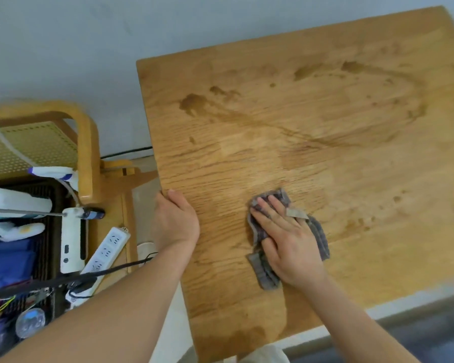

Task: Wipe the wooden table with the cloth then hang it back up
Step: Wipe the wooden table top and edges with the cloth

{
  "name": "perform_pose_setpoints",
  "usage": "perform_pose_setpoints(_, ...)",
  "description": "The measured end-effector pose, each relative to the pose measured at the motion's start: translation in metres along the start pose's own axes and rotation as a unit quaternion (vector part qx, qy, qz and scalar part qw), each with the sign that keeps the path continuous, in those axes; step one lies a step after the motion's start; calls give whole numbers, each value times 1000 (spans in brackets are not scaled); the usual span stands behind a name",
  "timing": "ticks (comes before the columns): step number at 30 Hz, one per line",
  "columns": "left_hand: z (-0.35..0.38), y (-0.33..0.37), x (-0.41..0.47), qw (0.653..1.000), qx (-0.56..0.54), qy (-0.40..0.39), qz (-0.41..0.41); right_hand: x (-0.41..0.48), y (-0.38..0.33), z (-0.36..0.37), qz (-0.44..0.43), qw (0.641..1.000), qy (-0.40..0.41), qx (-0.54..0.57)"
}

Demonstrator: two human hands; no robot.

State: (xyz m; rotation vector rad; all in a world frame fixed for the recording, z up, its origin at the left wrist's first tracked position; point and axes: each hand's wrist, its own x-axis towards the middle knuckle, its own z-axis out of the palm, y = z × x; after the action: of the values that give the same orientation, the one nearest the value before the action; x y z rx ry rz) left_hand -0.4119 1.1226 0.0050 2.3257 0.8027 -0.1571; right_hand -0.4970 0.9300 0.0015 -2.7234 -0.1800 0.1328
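The wooden table fills the right of the view, with dark wet streaks and blotches across its far half. A grey cloth lies crumpled on the near-left part of the tabletop. My right hand presses flat on the cloth with straight fingers, covering its middle. My left hand grips the table's left edge, fingers curled over the side.
Left of the table stands a wooden cart with a perforated cream shelf. Below it sit a white power strip, black cables, a white device and a plastic bottle. A grey wall runs behind.
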Motion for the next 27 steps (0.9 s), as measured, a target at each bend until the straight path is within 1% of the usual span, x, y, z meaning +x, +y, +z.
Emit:
perform_pose_setpoints(3,1,2,0,1000,16,12,8,32,27,-13,143,988,60,-12)
perform_pose_setpoints(4,2,3,0,1000,23,14,8,45,21,-12,182,980,77,-20)
perform_pose_setpoints(5,2,3,0,1000,27,14,7,55,8,-7,200,976,80,-25)
perform_pose_setpoints(6,3,2,1,999,31,14,6,59,-8,2,188,979,73,-25)
perform_pose_setpoints(9,5,0,0,999,42,23,8,24,-50,24,57,998,20,-16)
perform_pose_setpoints(11,4,-2,-1,999,47,27,7,-18,-45,25,-11,1000,-8,-14)
perform_pose_setpoints(12,4,-2,-1,999,46,24,8,-36,-32,20,-13,1000,-8,-14)
perform_pose_setpoints(13,4,-2,0,999,46,20,9,-51,-17,16,9,1000,7,-21)
perform_pose_setpoints(14,4,-2,0,999,48,19,9,-62,-2,11,53,998,29,-29)
perform_pose_setpoints(16,4,-3,0,998,59,20,5,-69,12,7,188,979,77,-33)
perform_pose_setpoints(18,6,-6,3,998,51,33,15,-52,-12,16,331,934,127,-35)
perform_pose_setpoints(19,7,-8,5,998,42,40,25,-36,-35,25,376,915,144,-31)
perform_pose_setpoints(20,8,-9,7,998,35,43,33,-19,-61,35,387,910,147,-17)
perform_pose_setpoints(21,9,-9,9,998,27,43,39,-5,-87,44,361,923,136,-3)
perform_pose_setpoints(23,10,-12,10,998,27,38,51,3,-125,59,236,968,89,6)
perform_pose_setpoints(24,8,-14,8,998,32,30,55,-3,-128,61,176,982,68,1)
perform_pose_setpoints(25,4,-16,6,997,41,13,63,-15,-121,62,139,988,60,-5)
perform_pose_setpoints(26,-1,-17,5,996,53,-9,73,-30,-110,59,135,989,62,-5)
perform_pose_setpoints(27,-8,-19,5,993,65,-33,89,-47,-96,54,166,984,72,-4)
